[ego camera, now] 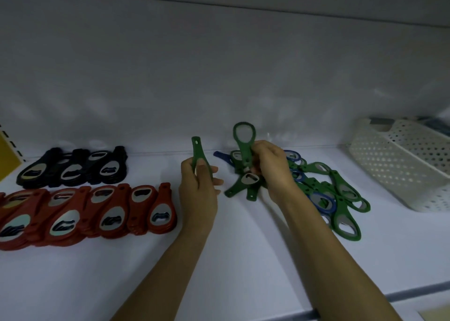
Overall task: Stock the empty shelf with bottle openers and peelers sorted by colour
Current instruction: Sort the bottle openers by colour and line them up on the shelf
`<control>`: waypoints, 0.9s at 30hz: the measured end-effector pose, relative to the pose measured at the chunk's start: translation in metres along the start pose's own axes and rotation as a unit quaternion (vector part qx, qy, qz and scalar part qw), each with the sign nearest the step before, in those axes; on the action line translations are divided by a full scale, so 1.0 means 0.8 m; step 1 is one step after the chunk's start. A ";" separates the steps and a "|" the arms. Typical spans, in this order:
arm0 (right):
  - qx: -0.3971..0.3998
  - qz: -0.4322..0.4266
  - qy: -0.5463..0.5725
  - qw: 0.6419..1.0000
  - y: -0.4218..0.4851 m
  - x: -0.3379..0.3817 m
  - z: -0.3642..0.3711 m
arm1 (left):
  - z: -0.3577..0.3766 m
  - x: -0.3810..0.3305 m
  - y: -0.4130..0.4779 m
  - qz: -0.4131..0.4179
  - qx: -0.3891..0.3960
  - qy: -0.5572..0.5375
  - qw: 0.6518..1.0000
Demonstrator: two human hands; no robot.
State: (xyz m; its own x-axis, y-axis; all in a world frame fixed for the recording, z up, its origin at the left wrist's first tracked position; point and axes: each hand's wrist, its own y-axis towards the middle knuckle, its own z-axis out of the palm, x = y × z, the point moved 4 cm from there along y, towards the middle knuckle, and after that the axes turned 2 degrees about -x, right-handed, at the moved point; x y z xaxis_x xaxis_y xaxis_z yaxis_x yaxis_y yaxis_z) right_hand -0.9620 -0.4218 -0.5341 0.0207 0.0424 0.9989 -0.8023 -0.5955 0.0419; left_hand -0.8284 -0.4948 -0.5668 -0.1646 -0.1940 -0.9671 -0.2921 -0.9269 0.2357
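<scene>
White shelf: black openers, red openers sorted at nine o'clock; our left hand and right hand each grip green openers; three-o'clock pile unsorted.

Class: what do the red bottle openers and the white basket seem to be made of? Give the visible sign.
Red bottle openers: likely matt plastic bodies with shiny metal inserts that reflect light. White basket: probably moulded plastic, judging by its evenly perforated walls.

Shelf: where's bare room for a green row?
Bare: front strip of the white shelf; back stretch between black plastic bottle openers and mixed green-and-blue opener pile. Crowded: red plastic bottle openers at left; pile close beside the white perforated basket.
</scene>
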 end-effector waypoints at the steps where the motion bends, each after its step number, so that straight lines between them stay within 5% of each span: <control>1: 0.032 0.004 0.014 0.999 0.000 0.001 0.003 | 0.000 -0.001 0.000 -0.009 -0.002 -0.009 1.000; 12: 0.154 -0.041 0.091 0.983 -0.005 0.009 0.009 | 0.000 -0.002 -0.002 -0.071 0.004 -0.084 0.994; 15: 0.160 -0.039 0.116 0.979 -0.006 0.010 0.007 | 0.003 -0.006 -0.004 -0.035 0.042 -0.051 0.997; 18: 0.180 -0.056 0.029 0.982 -0.010 0.005 0.017 | 0.011 -0.008 -0.010 -0.001 0.124 -0.005 0.992; 22: 0.046 -0.094 -0.085 0.991 0.002 -0.008 0.009 | 0.011 0.000 -0.007 0.011 0.117 0.017 0.993; 23: -0.010 -0.138 -0.223 0.965 0.007 -0.011 0.002 | 0.009 0.001 -0.005 0.010 0.102 0.018 0.995; 25: -0.042 -0.180 -0.510 0.840 0.010 -0.018 0.001 | 0.007 0.003 -0.002 0.014 0.081 0.025 0.996; 27: -0.017 -0.160 -0.619 0.769 0.012 -0.027 0.005 | 0.006 0.005 0.000 0.013 0.070 0.030 0.997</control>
State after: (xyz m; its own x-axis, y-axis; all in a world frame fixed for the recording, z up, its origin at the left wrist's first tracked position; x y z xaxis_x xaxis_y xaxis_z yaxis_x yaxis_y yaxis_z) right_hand -0.9674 -0.4319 -0.5554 0.7553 -0.6261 0.1937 -0.6525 -0.6908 0.3114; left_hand -0.8333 -0.4939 -0.5703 -0.1185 -0.2391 -0.9637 -0.4179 -0.8684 0.2669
